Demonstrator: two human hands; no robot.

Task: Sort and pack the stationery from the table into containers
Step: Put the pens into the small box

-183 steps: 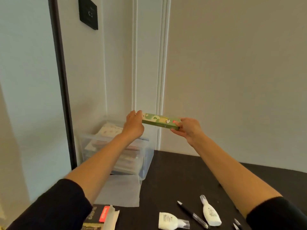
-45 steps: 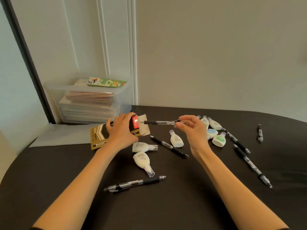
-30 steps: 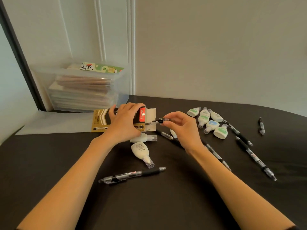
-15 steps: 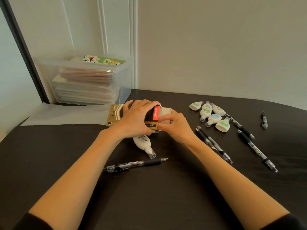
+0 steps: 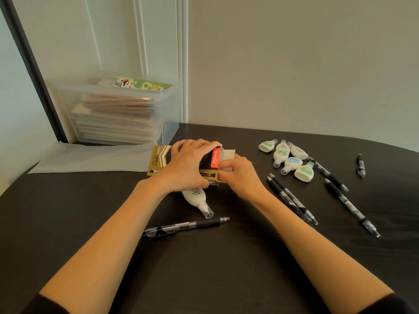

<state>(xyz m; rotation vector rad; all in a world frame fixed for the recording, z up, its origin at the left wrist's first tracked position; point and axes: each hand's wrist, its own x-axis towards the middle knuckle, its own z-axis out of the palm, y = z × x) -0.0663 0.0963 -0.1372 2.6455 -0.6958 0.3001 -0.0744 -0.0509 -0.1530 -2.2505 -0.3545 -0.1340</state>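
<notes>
L hand (image 5: pixel 190 164) is clamped over the top of the box (image 5: pixel 158 160), fingers wrapped round it, pinning it to the table (image 5: pixel 204 279). R hand (image 5: pixel 238 175) is at the box's open right end, fingers curled and pinching at the mouth just under the flap (image 5: pixel 227 154). Can't tell if a pen tip is still under those fingers, it's hidden.

Step, imo: seating a pen in the box and keeping the mouth open for the next one.

To do it well:
- Keep L squeeze light. It's cardboard, so too much pressure prob. collapses the mouth and pens jam.
- Hold the flap clear w/ R thumb. Feed pens straight along the box axis, all same way round.
- A white bottle (image 5: pixel 197 198) pokes out from under L wrist, clear cap toward the person. Can't tell if the box sits on it. If so the box will rock, so slide it off first.

Next grabs: single pen (image 5: pixel 186 225) lies in front of both hands, apart from them. A pair of pens (image 5: pixel 292 200) sits just right of R forearm. More pens (image 5: pixel 350 206) lie further right.

Bottle cluster (image 5: pixel 292 163) is behind those, toward the wall. Diff. item type, so keep them out of this box.

Clear bin (image 5: pixel 118 114) is back left by the wall, stacked full, w/ a green carton (image 5: pixel 142 83) on top. That's likely where the box goes once it's closed.
</notes>
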